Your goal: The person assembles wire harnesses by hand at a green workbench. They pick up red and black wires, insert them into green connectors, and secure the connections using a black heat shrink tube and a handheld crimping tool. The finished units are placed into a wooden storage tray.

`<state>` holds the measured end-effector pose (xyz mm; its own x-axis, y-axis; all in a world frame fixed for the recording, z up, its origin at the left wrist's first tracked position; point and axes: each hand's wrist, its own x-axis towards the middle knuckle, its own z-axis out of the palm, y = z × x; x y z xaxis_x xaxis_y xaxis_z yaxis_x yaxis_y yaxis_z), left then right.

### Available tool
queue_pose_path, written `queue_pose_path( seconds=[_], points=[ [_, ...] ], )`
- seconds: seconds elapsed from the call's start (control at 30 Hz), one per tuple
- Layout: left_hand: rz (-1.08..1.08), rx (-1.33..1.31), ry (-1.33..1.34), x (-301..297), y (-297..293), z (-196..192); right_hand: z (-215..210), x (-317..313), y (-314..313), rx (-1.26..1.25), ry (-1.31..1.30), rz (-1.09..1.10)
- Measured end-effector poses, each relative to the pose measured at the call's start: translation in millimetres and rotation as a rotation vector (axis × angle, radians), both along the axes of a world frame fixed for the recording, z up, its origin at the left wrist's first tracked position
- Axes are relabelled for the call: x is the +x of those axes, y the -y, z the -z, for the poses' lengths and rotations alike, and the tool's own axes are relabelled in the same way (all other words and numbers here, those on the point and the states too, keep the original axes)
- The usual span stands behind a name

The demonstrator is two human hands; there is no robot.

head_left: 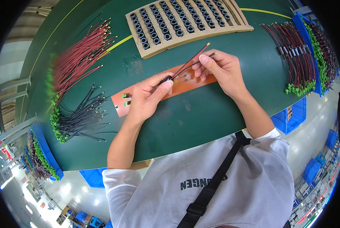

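My left hand (pixel 146 95) is closed, its thumb and fingers pinching a small black ring (pixel 167 79) like a ferrite core. A red wire (pixel 197 54) and a black wire (pixel 189 67) rise from it up to the right, with bare metal tips. My right hand (pixel 222 70) is closed on the black wire near its tip, thumb against forefinger. Both hands are above an orange-brown board (pixel 118 103) lying on the green table. Two green connectors (pixel 127 99) show beside my left wrist; whether they join the held wires is hidden.
Ahead stands a cardboard tray (pixel 158 49) with rows of black rings. Left lie bundles of red wires (pixel 80 53) and black wires (pixel 80 117) with green connectors. At right, wires with rings (pixel 293 53) lie beside a blue bin (pixel 308 45). Another blue bin (pixel 46 154) is at the left edge.
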<state>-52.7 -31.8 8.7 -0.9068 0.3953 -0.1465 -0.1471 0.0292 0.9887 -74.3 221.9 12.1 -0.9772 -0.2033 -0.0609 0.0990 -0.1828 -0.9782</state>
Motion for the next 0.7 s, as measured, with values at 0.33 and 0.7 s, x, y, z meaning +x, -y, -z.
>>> queue_pose_path(
  seconds=[0.33,0.7],
  points=[
    [0.064,-0.113,-0.092,1.2,-4.5,-4.3,2.2,1.9,0.8,-0.027,0.039,-0.009],
    [0.12,-0.228,-0.251,3.9,-12.5,-5.6,-0.4,7.7,3.6,-0.002,0.123,0.053]
  ],
)
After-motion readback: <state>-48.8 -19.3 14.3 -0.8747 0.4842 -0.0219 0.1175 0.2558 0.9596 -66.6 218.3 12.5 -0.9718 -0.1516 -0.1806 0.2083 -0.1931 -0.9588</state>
